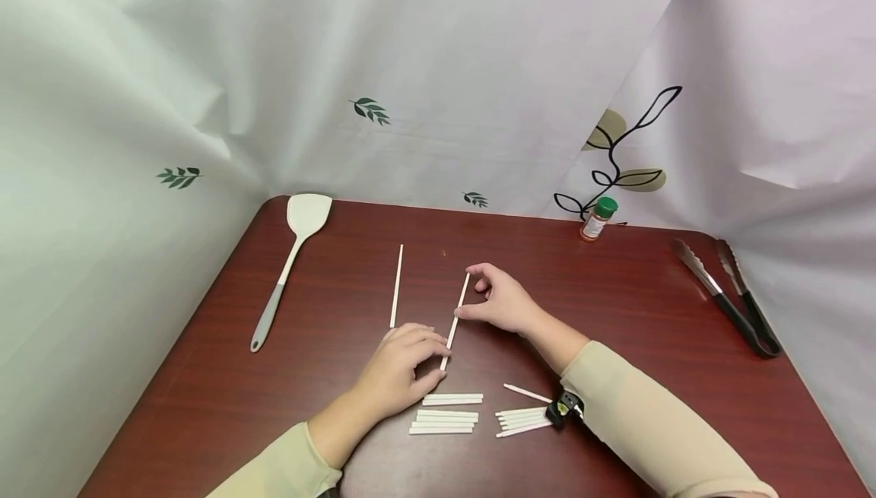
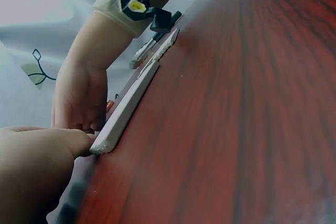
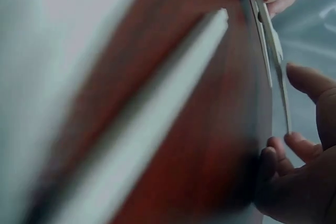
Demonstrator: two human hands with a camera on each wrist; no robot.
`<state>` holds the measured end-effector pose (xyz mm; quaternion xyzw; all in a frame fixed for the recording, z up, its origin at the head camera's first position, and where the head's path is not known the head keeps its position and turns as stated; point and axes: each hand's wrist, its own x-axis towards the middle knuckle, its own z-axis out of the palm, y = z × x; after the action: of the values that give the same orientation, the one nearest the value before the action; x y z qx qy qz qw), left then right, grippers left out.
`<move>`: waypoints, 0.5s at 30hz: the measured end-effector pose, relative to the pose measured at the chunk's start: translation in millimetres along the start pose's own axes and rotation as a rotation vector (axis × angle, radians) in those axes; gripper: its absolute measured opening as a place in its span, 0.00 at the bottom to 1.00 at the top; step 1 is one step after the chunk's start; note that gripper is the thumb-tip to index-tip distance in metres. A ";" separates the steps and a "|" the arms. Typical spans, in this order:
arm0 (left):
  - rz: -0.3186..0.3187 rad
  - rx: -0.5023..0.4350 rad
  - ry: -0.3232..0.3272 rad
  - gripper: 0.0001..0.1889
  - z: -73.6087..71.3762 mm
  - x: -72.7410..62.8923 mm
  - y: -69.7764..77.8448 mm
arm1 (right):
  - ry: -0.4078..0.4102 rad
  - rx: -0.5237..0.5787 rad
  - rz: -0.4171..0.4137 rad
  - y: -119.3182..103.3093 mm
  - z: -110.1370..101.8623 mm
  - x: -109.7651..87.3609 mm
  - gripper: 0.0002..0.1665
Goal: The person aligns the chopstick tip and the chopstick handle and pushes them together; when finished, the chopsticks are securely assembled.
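Observation:
A slim white stick (image 1: 463,290) runs nearly lengthwise across the middle of the table between both hands. My right hand (image 1: 505,304) holds its far part, index fingertip at the top end and thumb lower on the side. My left hand (image 1: 404,369) grips the near part, with the thumb at the bottom end and bent fingers alongside. In the left wrist view the stick's blunt end (image 2: 105,142) meets a fingertip, low against the table. Left of it lies another upright-set white stick (image 1: 397,285), its near end by my left knuckles.
Several white sticks (image 1: 445,414) lie in rows near the front, beside a second bunch (image 1: 520,418) under the right wrist. A white spatula (image 1: 308,213) lies at left. A green-capped spice bottle (image 1: 595,224) stands at the back; metal tongs (image 1: 739,315) lie at right.

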<state>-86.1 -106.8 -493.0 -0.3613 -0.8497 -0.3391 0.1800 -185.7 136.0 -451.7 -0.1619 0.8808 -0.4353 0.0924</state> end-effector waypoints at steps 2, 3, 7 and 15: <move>-0.007 0.005 -0.010 0.15 -0.3 0.0 -0.7 | -0.022 -0.034 0.011 -4.3 -0.7 3.1 0.46; -0.010 0.006 -0.015 0.15 -0.7 0.0 -1.0 | -0.036 -0.049 0.017 -6.4 -1.1 4.5 0.46; -0.025 0.023 -0.010 0.15 -3.4 -0.1 -3.7 | -0.083 -0.098 0.023 -13.6 -2.3 11.3 0.48; -0.055 0.086 0.015 0.13 -7.2 -0.4 -11.1 | -0.118 -0.128 0.022 -19.8 1.9 32.8 0.47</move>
<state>-93.6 -117.7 -493.1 -0.3273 -0.8717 -0.3099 0.1924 -211.7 111.3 -437.9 -0.1831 0.9015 -0.3670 0.1383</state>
